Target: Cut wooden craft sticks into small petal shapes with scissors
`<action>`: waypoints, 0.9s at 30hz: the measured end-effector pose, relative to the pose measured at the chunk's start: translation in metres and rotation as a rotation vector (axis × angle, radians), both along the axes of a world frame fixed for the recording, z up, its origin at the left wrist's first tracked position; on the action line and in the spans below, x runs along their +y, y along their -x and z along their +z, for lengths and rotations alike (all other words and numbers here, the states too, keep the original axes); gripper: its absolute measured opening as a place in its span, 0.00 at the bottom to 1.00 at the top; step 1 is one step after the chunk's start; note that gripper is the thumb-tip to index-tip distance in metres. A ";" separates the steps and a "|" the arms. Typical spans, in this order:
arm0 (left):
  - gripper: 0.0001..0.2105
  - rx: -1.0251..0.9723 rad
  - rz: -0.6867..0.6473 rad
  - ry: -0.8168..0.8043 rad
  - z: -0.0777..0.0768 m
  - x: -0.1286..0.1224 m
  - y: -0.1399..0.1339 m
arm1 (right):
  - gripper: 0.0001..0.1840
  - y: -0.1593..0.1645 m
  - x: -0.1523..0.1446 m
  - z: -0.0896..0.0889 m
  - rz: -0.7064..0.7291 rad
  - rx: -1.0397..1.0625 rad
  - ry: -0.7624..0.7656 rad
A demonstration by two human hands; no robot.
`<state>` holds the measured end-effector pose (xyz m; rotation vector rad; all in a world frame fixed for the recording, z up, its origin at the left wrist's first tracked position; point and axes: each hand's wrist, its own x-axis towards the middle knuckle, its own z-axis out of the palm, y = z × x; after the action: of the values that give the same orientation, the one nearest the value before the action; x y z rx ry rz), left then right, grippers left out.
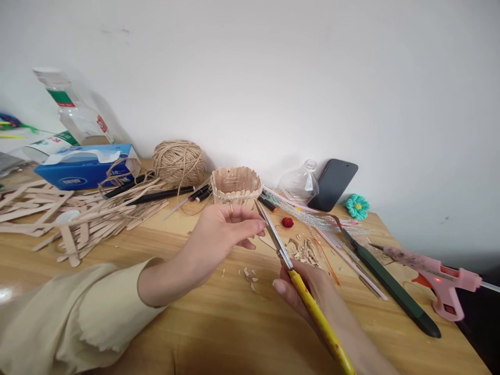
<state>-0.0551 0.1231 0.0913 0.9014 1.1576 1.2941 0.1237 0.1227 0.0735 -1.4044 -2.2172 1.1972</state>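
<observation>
The near tabletop (234, 333) gives open room at 6 to 7 o'clock from the scissors' pivot, between the forearms. The right hand (318, 284) is partly curled around the yellow-handled scissors (300, 287), whose slim silver blades point to 11 o'clock and lie almost together; the yellow handle has reddish specks. The left hand (238, 226), at 10 o'clock, is half closed, thumb near the fingers and right beside the blades; whether it pinches anything I cannot tell. Pale wood shavings (307, 252) lie at 1 o'clock. At 3 o'clock a pink glue gun (433, 278) with a red light reaches over the table's right edge, narrowing the room there.

Beyond the left hand, at 11 o'clock, stands a craft-stick basket (236, 182), its rim scalloped by rounded stick ends and banded with glittery silver trim; its floor is hidden. Farther on, at 10 o'clock, white tissue shows at the opening of a blue tissue pack (88, 169), with a clear labelled bottle (80, 117) behind it. A dark phone (332, 182) leans against the wall at 1 o'clock.
</observation>
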 end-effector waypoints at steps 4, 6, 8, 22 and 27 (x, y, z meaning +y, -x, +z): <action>0.03 0.011 0.002 -0.005 -0.001 0.000 0.000 | 0.24 -0.001 0.000 -0.001 0.005 -0.029 0.007; 0.03 0.011 0.004 -0.005 -0.001 0.000 0.000 | 0.24 -0.001 0.001 -0.001 -0.004 -0.036 0.001; 0.03 0.009 -0.001 -0.003 -0.001 -0.001 0.000 | 0.25 -0.001 0.001 -0.001 -0.014 -0.034 -0.004; 0.03 0.067 0.002 0.002 -0.002 0.001 0.001 | 0.23 -0.001 0.000 -0.001 -0.057 -0.084 -0.005; 0.03 0.072 0.001 -0.009 -0.002 0.001 0.001 | 0.25 -0.001 0.000 0.000 -0.048 -0.032 0.025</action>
<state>-0.0561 0.1242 0.0892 0.9606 1.2089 1.2782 0.1249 0.1224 0.0734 -1.4880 -2.1844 1.1979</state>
